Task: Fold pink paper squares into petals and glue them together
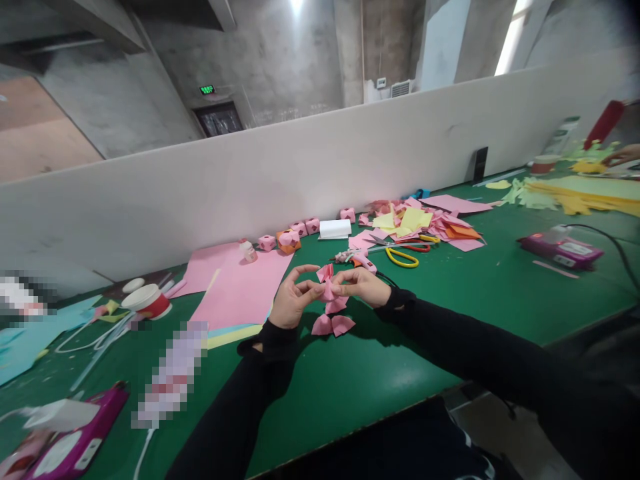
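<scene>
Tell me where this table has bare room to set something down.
Bare: the green table between the yellow-handled scissors and the right purple box; also the near strip between the black sleeves, below the folded pink pieces. Crowded: the paper scraps near the partition, and around the left paper cup.

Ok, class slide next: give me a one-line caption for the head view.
Left hand and right hand hold folded pink paper above a green table, with scissors and scraps beyond.

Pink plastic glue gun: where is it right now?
In the head view, the glue gun lies on the smooth green tabletop slightly right of centre, just beyond the bare right hand and left of the yellow-handled metal scissors.
</scene>
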